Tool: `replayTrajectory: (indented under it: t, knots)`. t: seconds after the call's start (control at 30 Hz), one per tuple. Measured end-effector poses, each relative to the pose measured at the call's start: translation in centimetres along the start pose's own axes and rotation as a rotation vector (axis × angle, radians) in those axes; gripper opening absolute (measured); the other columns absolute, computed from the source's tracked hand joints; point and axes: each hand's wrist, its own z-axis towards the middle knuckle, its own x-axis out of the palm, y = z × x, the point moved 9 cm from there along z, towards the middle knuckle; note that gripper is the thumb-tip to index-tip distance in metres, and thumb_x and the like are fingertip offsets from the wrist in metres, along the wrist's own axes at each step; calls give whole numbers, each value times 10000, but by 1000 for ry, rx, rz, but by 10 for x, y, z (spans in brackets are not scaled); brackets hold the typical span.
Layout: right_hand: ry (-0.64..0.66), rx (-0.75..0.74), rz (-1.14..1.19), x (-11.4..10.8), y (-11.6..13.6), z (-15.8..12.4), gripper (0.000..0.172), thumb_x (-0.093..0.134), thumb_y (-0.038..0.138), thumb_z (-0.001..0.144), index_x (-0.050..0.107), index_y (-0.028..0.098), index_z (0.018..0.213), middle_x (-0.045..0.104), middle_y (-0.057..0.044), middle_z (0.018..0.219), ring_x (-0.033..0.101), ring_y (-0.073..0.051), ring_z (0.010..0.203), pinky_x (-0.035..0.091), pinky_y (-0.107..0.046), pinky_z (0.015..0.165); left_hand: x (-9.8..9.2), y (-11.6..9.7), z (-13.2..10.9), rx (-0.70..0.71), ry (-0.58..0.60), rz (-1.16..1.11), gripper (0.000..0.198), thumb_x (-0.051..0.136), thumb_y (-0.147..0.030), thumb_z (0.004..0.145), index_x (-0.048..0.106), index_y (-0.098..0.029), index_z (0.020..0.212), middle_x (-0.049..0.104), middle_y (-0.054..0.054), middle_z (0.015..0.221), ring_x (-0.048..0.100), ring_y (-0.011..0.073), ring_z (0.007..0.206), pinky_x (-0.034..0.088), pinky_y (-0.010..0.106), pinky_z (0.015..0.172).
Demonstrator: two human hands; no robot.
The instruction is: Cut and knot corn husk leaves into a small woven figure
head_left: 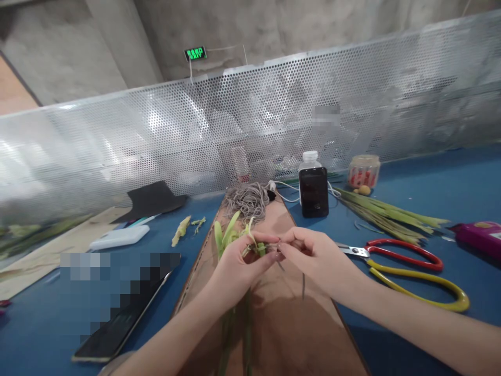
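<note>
My left hand (239, 262) is closed around a small bundle of green leaf strips (228, 232), whose tips stick up above my fingers and whose stems trail down toward me. My right hand (313, 256) pinches at the same bundle right beside the left fingertips, and a thin grey string (303, 284) hangs from it. Both hands work above a brown cardboard strip (282, 318) on the blue table. A heap of grey string (247, 200) lies at the strip's far end.
Red-and-yellow-handled scissors (407, 266) lie right of my hands, with a sheaf of green leaves (387, 214) behind them. A dark bottle (313, 185), a small jar (364, 171), a magenta object (479, 235), a phone (117, 324) and a perforated metal screen (250, 136) surround the work area.
</note>
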Motion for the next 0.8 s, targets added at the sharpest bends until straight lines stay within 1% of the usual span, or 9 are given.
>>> replayTrajectory:
  t: [0.1,0.2,0.37,0.43,0.53,0.6,0.7,0.8]
  knots:
    - [3,-61,-123,-1,8,-2,192,441,259,790,609,169,773,484,26,570,354,-91,489,277,-211,452,1,3,1,-26,16,-7,169,645,-197,691,610,-156,851,675,44,832,623,154,777,480,259,740]
    - [-20,-159,-249,-2,18,-4,207,438,239,796,637,182,781,487,29,546,343,-90,473,277,-210,454,0,4,1,-26,35,-1,192,642,-184,690,602,-150,875,675,54,859,620,168,818,472,264,760]
    - [-64,-354,-434,1,32,-7,222,431,185,796,627,170,692,468,29,517,323,-79,446,271,-199,458,2,5,0,-9,74,26,243,637,-199,691,601,-142,925,665,64,917,605,192,873,456,279,783]
    - [-81,-422,-471,2,35,-8,226,434,167,790,613,171,651,454,35,496,310,-73,432,267,-191,456,3,4,0,-3,91,33,252,634,-206,695,599,-141,937,662,64,928,599,198,886,451,291,793]
    - [-111,-513,-498,2,37,-11,226,437,167,794,614,180,654,450,42,474,297,-72,424,258,-183,451,3,6,0,-5,114,31,261,636,-201,695,596,-144,946,656,58,951,589,197,905,445,294,807]
    - [-120,-552,-521,2,37,-13,233,427,175,806,618,184,673,471,38,479,309,-73,426,256,-181,453,1,7,1,-11,116,27,255,631,-203,704,596,-146,950,650,54,962,581,188,917,441,284,816]
    - [-112,-564,-570,3,35,-14,244,411,178,814,622,184,692,513,27,491,346,-75,421,243,-188,446,0,10,2,-26,121,5,276,640,-201,704,594,-150,971,646,44,951,576,169,913,445,265,811]
    - [-89,-591,-627,5,36,-16,241,404,181,810,636,182,742,562,14,516,375,-75,402,218,-205,431,1,10,2,-43,144,-32,288,650,-196,698,591,-149,976,650,21,831,599,134,778,475,247,731]
